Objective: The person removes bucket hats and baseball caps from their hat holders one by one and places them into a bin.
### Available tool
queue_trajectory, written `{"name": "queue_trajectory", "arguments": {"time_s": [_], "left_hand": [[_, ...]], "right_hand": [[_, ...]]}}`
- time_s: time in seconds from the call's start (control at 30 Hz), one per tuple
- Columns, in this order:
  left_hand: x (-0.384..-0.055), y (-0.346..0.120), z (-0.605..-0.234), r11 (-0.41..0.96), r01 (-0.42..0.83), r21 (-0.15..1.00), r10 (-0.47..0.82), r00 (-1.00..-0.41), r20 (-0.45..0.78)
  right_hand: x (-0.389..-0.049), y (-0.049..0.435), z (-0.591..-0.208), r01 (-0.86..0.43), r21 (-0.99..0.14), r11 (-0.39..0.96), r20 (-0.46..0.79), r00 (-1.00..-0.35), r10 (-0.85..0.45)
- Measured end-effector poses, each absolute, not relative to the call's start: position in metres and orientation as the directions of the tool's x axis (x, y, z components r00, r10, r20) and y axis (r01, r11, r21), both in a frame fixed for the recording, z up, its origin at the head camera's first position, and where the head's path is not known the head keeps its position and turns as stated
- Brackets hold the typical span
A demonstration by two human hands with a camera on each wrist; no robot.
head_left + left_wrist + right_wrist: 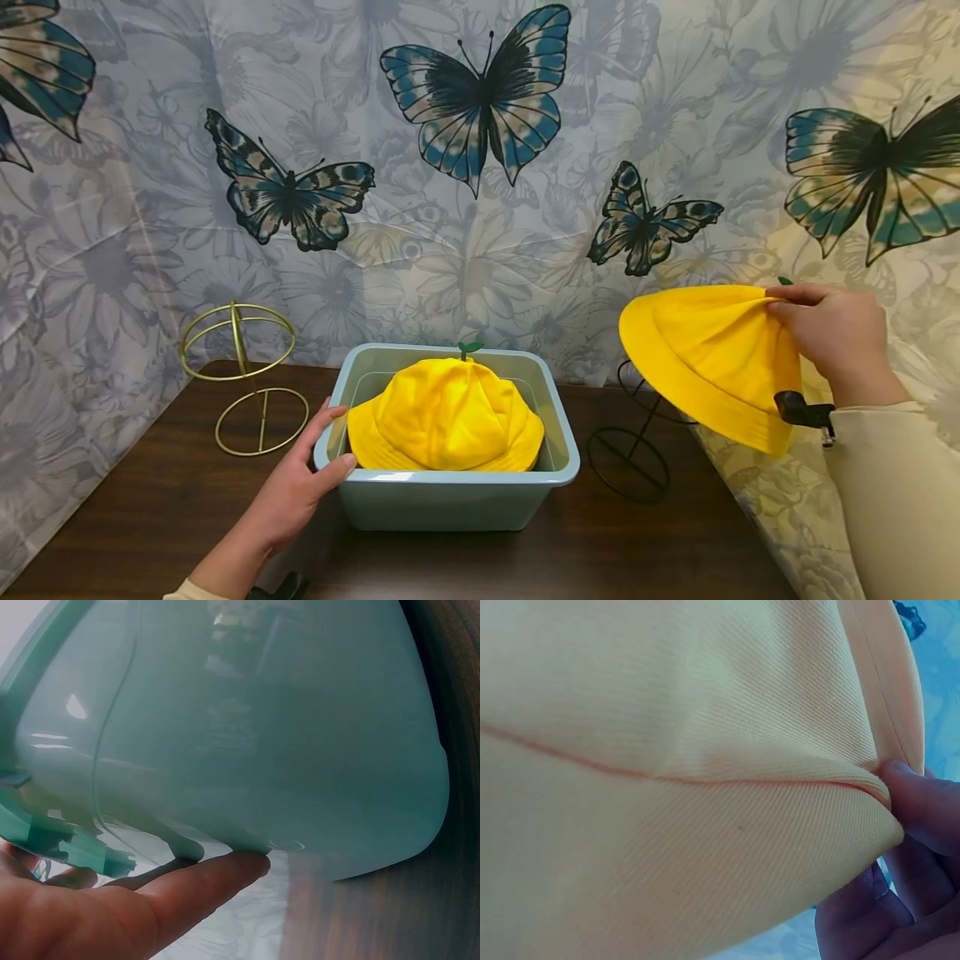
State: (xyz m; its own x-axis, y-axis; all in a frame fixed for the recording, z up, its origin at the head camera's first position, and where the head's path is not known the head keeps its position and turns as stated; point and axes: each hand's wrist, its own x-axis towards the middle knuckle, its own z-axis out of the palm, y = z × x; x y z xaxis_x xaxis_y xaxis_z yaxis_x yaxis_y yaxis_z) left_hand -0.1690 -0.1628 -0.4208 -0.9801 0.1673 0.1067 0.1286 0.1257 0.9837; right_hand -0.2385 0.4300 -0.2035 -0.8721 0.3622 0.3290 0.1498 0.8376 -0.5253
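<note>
My right hand [843, 333] pinches the crown of a yellow bucket hat [712, 358] between thumb and fingers, holding it up at the right. A bit of green sprout shows at its top. The hat tilts, its brim slanting down to the right, and overlaps a dark wire stand [643, 450] in the head view. Close up in the right wrist view, the ribbed cloth [705, 847] bunches at my fingertips. My left hand [288, 487] grips the near left corner of a pale blue-green plastic bin [450, 508]. Another yellow hat [450, 417] with a green sprout sits crown up inside it.
A gold wire stand [243, 379] with two rings is left of the bin on the dark wooden table [157, 492]. Behind rises a floral cloth backdrop [472, 275] printed with butterflies. The table's right edge runs below the raised hat.
</note>
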Motion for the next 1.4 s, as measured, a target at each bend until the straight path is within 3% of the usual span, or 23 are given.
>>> {"name": "queue_trajectory", "arguments": {"time_s": [0.33, 0.77, 1.07, 1.4], "left_hand": [[-0.170, -0.163, -0.421, 0.142, 0.130, 0.981, 0.171, -0.980, 0.105], [-0.169, -0.163, -0.422, 0.156, 0.124, 0.980, 0.173, -0.980, 0.096], [-0.170, -0.165, -0.423, 0.136, 0.135, 0.981, 0.175, -0.978, 0.111], [-0.170, -0.165, -0.423, 0.145, 0.134, 0.980, 0.173, -0.979, 0.108]], "right_hand": [[-0.237, 0.429, -0.184, 0.189, -0.537, 0.822, 0.334, -0.848, 0.412], [-0.228, 0.396, -0.150, 0.119, -0.557, 0.822, 0.365, -0.854, 0.371], [-0.224, 0.357, -0.138, -0.007, -0.544, 0.839, 0.398, -0.882, 0.251], [-0.230, 0.308, -0.132, -0.140, -0.452, 0.881, 0.477, -0.872, 0.106]]}}
